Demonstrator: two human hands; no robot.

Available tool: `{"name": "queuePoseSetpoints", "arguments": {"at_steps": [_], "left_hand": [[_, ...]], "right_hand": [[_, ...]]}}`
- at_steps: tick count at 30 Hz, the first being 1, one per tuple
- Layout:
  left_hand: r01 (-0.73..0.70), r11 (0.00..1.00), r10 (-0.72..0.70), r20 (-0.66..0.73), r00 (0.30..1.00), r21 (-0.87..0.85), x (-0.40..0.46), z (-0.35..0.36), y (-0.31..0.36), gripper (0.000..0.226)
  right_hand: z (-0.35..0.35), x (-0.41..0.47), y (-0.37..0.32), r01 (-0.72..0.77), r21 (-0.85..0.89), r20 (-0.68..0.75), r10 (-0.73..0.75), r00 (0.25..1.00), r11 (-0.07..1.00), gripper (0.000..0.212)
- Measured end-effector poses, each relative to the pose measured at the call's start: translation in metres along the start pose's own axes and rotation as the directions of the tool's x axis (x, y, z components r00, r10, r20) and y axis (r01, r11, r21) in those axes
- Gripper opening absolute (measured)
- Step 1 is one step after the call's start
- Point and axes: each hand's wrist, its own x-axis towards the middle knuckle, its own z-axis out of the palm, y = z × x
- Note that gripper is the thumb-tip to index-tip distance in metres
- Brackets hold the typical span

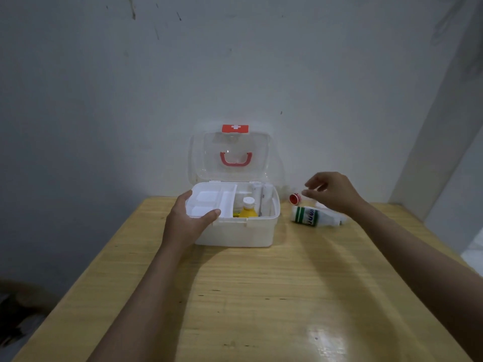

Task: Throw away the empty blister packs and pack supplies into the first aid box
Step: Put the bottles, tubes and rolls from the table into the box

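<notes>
Worktop (261,296): wood grain, glossy varnish. First aid box (235,233): smooth white plastic; lid (235,142) clear plastic. Beside the box, bottle (313,216): glossy white plastic. Wall (104,100) behind box: matt, scuffed.

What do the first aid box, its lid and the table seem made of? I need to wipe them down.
First aid box: opaque white plastic, smooth and matte, apparently moulded.
Lid: clear, glossy plastic; the wall shows through it.
Table: yellowish wood or wood-look laminate, with grain lines and a glossy glare patch.
</notes>
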Motion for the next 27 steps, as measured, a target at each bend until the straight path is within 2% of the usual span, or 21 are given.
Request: {"name": "queuePoseSetpoints", "arguments": {"at_steps": [3, 7, 13, 16, 18, 22, 27], "left_hand": [[-0.005, 1.0, 0.005, -0.007, 1.0, -0.005, 0.0, 0.001, 0.0, 0.087], [-0.003, 1.0, 0.003, -0.021, 1.0, 0.003, -0.001, 0.002, 0.0, 0.085], [0.003, 1.0, -0.003, -0.021, 1.0, 0.0, -0.001, 0.001, 0.001, 0.084], [-0.001, 1.0, 0.001, -0.017, 1.0, -0.01, 0.0, 0.0, 0.0, 0.084], [-0.001, 1.0, 0.0, -0.015, 1.0, -0.007, -0.001, 0.0, 0.0, 0.085], [0.002, 1.0, -0.002, -0.003, 1.0, -0.022, -0.001, -0.001, -0.001, 0.087], [0.012, 0.999, -0.012, 0.007, 1.0, -0.043, -0.002, -0.001, -0.002, 0.089]], "right_hand": [[-0.006, -0.023, 0.034, -0.04, -0.151, 0.05, 0.048, 0.998, 0.988, 0.025], [0.001, -0.042, 0.06, -0.099, -0.249, 0.079, 0.122, 0.989, 0.964, 0.028], [0.013, -0.048, 0.063, -0.033, -0.274, 0.049, 0.048, 0.998, 0.961, 0.023], [0.012, -0.051, 0.058, -0.018, -0.153, -0.016, 0.016, 1.0, 0.988, 0.019], [0.008, -0.051, 0.049, -0.066, 0.004, -0.096, 0.066, 0.993, 0.998, 0.015], [-0.001, -0.044, 0.034, -0.142, 0.212, -0.146, 0.175, 0.974, 0.967, 0.006], [-0.022, -0.038, 0.009, -0.131, 0.437, -0.19, 0.233, 0.954, 0.89, 0.004]]}}
